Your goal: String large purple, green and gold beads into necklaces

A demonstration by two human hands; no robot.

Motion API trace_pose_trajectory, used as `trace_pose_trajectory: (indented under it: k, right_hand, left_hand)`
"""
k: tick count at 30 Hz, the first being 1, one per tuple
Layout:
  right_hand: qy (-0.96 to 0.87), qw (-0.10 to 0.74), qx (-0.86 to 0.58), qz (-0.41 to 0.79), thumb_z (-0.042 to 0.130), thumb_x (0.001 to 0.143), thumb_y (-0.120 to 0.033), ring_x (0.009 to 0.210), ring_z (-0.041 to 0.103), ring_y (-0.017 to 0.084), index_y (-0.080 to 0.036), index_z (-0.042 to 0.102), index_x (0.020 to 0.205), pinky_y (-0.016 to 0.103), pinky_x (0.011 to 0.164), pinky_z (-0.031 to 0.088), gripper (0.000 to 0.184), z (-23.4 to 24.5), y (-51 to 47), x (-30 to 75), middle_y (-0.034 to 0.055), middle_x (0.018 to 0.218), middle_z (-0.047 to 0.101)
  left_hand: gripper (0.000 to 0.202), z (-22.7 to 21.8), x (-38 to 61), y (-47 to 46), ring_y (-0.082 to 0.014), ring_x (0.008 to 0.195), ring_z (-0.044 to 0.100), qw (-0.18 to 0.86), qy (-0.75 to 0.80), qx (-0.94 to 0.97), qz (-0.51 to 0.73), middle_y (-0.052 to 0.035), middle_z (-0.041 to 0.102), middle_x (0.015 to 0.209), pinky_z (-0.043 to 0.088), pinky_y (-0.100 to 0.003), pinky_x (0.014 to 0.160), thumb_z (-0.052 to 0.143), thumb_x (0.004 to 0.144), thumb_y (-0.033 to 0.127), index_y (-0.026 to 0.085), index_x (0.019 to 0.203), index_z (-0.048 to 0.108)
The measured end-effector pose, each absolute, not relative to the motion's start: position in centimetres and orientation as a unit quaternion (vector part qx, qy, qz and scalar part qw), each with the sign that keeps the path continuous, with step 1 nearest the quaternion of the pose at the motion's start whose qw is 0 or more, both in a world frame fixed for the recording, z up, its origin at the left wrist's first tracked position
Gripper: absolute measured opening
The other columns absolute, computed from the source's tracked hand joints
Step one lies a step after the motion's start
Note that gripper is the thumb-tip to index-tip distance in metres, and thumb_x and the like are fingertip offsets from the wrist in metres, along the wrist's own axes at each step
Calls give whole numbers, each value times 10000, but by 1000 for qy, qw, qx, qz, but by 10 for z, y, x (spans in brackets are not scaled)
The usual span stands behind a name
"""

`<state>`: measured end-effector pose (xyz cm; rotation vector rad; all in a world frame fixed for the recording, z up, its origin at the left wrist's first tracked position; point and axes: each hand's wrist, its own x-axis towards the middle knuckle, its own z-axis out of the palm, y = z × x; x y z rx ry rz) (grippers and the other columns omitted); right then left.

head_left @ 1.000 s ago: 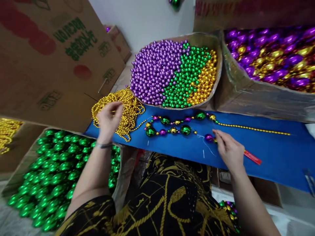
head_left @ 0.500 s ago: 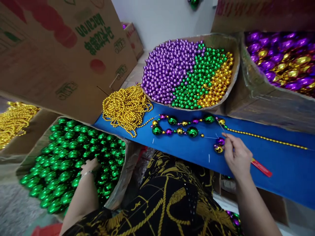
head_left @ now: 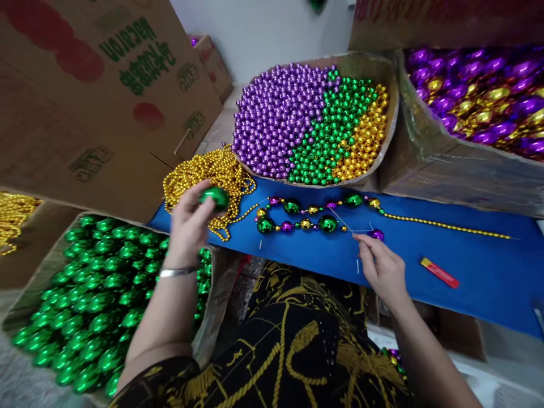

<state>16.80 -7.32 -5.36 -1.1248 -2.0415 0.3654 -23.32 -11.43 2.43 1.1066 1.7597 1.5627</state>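
My left hand (head_left: 187,221) is closed on a large shiny green bead (head_left: 216,198), held up in front of the heap of gold bead chain (head_left: 199,170). My right hand (head_left: 382,266) pinches a thin needle (head_left: 342,221) that points up and left over the table. Fine thread runs near its fingertips. A purple bead (head_left: 378,234) shows just beyond these fingers. Left of the needle, a doubled strand of green, purple and gold beads (head_left: 306,224) lies on the blue table surface (head_left: 488,283). A gold chain (head_left: 446,229) stretches from the strand to the right.
A carton of large green beads (head_left: 106,283) stands low on the left. Behind the table is a box of small purple, green and gold beads (head_left: 293,124). Another carton (head_left: 459,164) holds purple and gold beads. A red and yellow object (head_left: 440,273) lies at right.
My left hand has risen out of the green bead carton with one bead. The right hand has moved left with the needle, away from the red and yellow object.
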Motion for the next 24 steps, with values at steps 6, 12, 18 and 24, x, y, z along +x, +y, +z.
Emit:
trace_pose_trajectory:
  k: [6,12,18,24]
  right_hand:
    - [-822,386,-407,97,529,955,-161,778,716,157,-208,654,1169,270,731,560,252,-46,-85,162,45,961,756]
    - [-818,381,-425,70,528,953,-153,779,722,153,-214,650,1169,266,754,565,256,-44,-90,168,39,951,759]
    - [-814,381,-436,54,538,943,-140,784,726,163,-198,652,1162,263,759,557,253,-46,-90,171,46,951,761]
    - [-815,385,-431,45,565,930,-105,777,720,155,-168,638,1134,253,756,540,226,-48,-88,171,57,947,755]
  left_hand:
    - [494,4,-105,-46,-220,921,709,669,401,279,561,-87,675,1106,609,-305,715,757,756,496,238,1155,620]
    - [398,-13,-74,-34,-239,996,707,722,364,215,548,-73,693,1039,610,-334,800,739,806,473,215,1079,608]
    - [419,-15,-67,-29,-255,993,710,751,349,132,545,-122,695,1048,618,-312,805,625,893,515,154,1105,616]
    - [409,-13,-64,-30,-279,1050,691,741,346,121,563,-142,672,1107,608,-357,864,568,939,475,137,1168,586]
